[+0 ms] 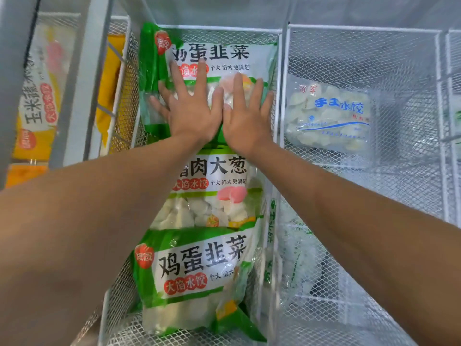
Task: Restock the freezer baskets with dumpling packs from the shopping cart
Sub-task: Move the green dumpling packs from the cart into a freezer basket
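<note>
Hands, left (192,113) and right (245,121), grip spread, press green pack (212,58) in white mesh basket (279,121).

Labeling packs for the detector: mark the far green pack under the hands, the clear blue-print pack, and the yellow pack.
far green pack (212,52): head view, on its white title band.
clear blue-print pack (331,118): head view, centre of its face.
yellow pack (37,101): head view, on its white label.
</note>
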